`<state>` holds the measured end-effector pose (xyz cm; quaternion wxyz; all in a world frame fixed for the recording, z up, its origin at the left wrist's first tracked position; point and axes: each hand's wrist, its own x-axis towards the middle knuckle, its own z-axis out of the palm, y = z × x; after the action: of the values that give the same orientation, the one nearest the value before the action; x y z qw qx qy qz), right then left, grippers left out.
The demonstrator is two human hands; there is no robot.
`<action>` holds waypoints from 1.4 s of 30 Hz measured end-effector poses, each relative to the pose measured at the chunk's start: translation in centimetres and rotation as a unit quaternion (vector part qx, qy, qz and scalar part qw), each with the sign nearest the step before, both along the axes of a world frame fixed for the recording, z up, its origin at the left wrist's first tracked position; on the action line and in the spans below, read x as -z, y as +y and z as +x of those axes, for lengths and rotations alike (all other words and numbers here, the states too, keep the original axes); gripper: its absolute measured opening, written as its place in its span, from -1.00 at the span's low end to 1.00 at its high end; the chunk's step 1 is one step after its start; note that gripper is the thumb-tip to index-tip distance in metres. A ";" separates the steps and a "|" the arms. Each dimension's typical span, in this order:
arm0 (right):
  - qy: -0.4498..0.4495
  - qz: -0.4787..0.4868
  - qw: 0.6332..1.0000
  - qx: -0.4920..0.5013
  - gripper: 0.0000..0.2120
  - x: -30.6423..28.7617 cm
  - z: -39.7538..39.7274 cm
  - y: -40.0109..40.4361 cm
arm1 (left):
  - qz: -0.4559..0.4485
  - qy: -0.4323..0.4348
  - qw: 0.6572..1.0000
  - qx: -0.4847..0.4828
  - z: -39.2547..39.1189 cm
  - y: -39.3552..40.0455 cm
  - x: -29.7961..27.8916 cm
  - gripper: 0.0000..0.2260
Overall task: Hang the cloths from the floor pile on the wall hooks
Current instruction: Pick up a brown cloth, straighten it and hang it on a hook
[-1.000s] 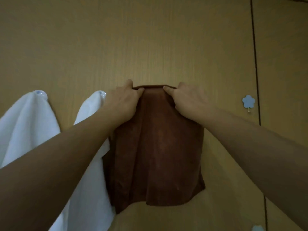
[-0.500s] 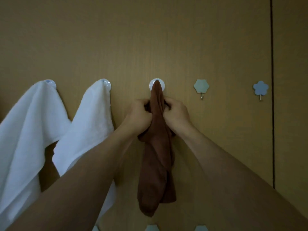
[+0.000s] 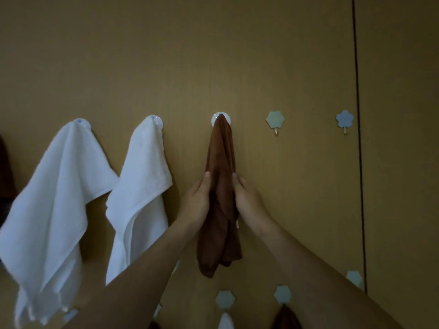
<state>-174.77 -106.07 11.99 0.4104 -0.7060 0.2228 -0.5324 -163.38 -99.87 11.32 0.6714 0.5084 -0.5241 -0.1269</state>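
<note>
the brown cloth (image 3: 221, 198) hangs in the middle of the frame from a round white hook (image 3: 221, 118), gathered into a narrow bunch whose top covers the hook's centre and whose lower end droops toward the lower middle. both hands flank it about halfway down. the left hand (image 3: 196, 205) comes up from the lower left, palm turned toward the cloth, its fingers (image 3: 206, 180) laid flat and extended along the cloth's left edge, touching it rather than clenched around it. the right hand (image 3: 247, 200) mirrors this from the lower right, fingers (image 3: 236, 180) straight and pressed to the cloth's right edge; whether either hand actually pinches the fabric cannot be told. both bare forearms stretch diagonally from the bottom corners and converge on the cloth.

left of it, a white towel (image 3: 140, 193) hangs from its own round hook (image 3: 156, 119), and further left another white towel (image 3: 52, 210) drapes from a third hook (image 3: 80, 122). right of the brown cloth, a green hexagonal hook (image 3: 274, 119) and a blue flower-shaped hook (image 3: 344, 119) stand bare on the tan wooden wall (image 3: 213, 55). a dark vertical seam (image 3: 357, 138) runs down the right side. along the bottom edge a second row of hexagonal hooks (image 3: 282, 294) shows, partly carrying more cloths.
</note>
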 end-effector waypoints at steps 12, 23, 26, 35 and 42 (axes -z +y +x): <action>0.086 0.127 0.984 0.095 -0.92 10.9 -0.8 9.9 | 0.090 0.033 0.990 0.102 3.2 7.6 9.9 -0.69; 0.280 0.158 0.898 0.299 -0.67 22.1 -9.7 20.6 | 0.218 -0.113 0.945 0.217 -1.9 13.7 21.5 -0.69; 0.321 0.176 0.863 0.348 -0.58 24.0 -13.6 24.2 | 0.228 -0.195 0.918 0.258 -5.8 15.0 23.2 -0.66; 0.437 0.250 0.715 0.485 -0.52 30.0 -30.3 41.9 | 0.124 -0.498 0.777 0.365 -24.7 24.8 28.1 -0.52; 0.404 0.349 0.609 0.587 -0.48 35.7 -42.3 65.6 | 0.070 -0.555 0.646 0.519 -40.8 42.3 33.6 -0.50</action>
<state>-217.04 -40.47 -23.75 0.0940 -0.3710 0.9014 -0.2025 -204.14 -57.58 -22.31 0.0413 0.1740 -0.9664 -0.1846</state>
